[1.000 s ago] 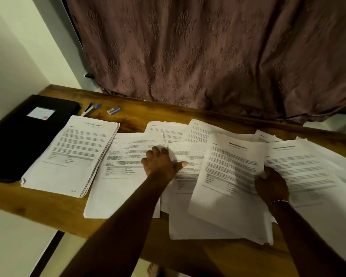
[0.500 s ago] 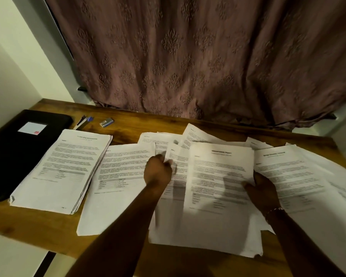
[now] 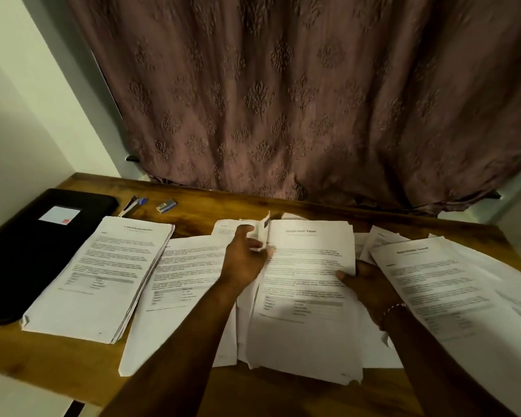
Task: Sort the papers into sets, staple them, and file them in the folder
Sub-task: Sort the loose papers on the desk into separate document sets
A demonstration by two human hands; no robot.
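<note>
Two grips hold one set in the head view. Our left grip [image 3: 244,260] pinches the curled left edge of the white printed report set [image 3: 307,302], with thumb and fingers closed on a few lifted sheets near its far corner. Our right grip [image 3: 366,284] is clamped on the same set at its right edge, thumb on the top page and fingers tucked beneath. The set lies between the two grips on the brown wooden table [image 3: 73,356]. Its top page shows a heading and a small chart, both too blurred for us to read.

Just left of the left grip, under our forearm, lies a loose white printed sheet [image 3: 178,284]. Further left sits a thick squared-up stack of white printed papers [image 3: 103,275]. Past that, at the table's left end, the flat black folder [image 3: 18,254] lies with a white label [image 3: 59,215] on its cover.

Beyond the left grip and off to its left, near the far edge, lie two slim dark and blue pens [image 3: 133,203] and a small silver and blue object [image 3: 166,205]. We cannot tell what that object is.

Right of the right grip spreads a loose overlapping fan of white printed papers [image 3: 451,284], reaching up to our wrist, which wears a thin beaded bracelet [image 3: 393,310]. A few more sheets peek out beyond both grips. A mauve patterned curtain [image 3: 283,100] hangs behind the table.
</note>
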